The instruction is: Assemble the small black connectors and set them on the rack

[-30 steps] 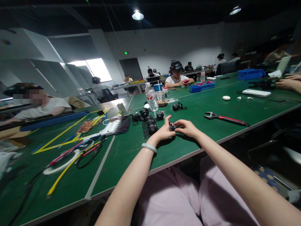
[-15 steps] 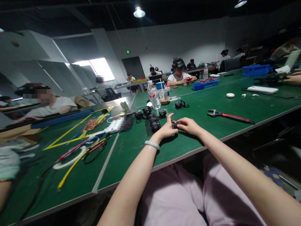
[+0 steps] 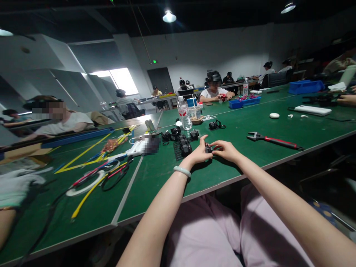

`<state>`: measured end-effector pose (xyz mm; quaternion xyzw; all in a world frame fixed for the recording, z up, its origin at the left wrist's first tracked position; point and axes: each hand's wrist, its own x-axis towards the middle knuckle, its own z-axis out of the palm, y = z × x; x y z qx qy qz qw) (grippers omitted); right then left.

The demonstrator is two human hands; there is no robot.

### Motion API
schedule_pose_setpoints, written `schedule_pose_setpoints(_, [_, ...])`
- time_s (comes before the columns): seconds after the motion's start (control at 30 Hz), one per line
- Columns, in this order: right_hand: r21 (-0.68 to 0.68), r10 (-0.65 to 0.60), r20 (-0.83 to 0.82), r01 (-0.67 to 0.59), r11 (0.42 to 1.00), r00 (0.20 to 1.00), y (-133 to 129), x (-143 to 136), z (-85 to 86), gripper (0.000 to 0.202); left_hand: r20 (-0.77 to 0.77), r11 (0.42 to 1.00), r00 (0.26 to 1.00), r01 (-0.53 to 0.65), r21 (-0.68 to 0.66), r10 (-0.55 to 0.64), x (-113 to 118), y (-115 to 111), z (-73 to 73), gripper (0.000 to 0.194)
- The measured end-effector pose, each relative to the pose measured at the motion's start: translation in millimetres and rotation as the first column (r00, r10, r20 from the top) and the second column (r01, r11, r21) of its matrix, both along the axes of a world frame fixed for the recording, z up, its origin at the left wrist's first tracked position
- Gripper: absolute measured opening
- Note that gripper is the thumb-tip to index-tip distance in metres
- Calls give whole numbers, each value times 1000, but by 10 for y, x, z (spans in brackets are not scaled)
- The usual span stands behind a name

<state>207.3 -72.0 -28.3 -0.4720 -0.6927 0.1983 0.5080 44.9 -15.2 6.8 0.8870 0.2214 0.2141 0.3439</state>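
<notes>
Close together over the green table [image 3: 155, 185], both my hands meet at a small black part [image 3: 208, 149]. My left hand [image 3: 199, 152], with a pale bangle on its wrist, is closed round the part from the left, thumb raised. The fingertips of my right hand [image 3: 224, 150] pinch at its right side. Fingers hide much of the part, so its exact kind does not show. Just left of my hands lie several similar black parts [image 3: 184, 145], some on a dark ribbed piece. Another black part with a strap-like loop [image 3: 217, 125] lies beyond them.
An adjustable wrench [image 3: 274, 141] with red-black handle lies to the right. A water bottle [image 3: 184, 114] and a cup [image 3: 194, 111] stand ahead. Cables [image 3: 89, 196] and a co-worker's gloved hand [image 3: 16, 185] are at left. A blue tray [image 3: 244, 102] holds small parts farther off.
The view has shifted slightly, so the scene sits a little farther right. Both hands stay at the black part, with small finger movement. The co-worker's gloved hand at left reaches farther into view.
</notes>
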Motion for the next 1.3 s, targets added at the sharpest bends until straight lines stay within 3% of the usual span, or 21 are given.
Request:
schedule_pose_setpoints(0.13, [-8,-31,48,31,999,998,-5,-8,4,30,1,1000,1000,1,0,-1,-11,-21,10,83])
schedule_pose_setpoints(0.33, [100,-79,239,56,993,968,12,6,25,26,-11,1000,1000,-11,-14,11,-1,-7,-8,85])
schedule_pose_setpoints(0.67, [124,-143,361,104,987,922,28,-57,25,29,-21,999,1000,-13,-47,12,26,-23,26,84])
schedule_pose_setpoints(1.3, [140,-182,421,134,981,889,75,-94,17,33,1,998,1000,-31,-59,31,44,-61,73,83])
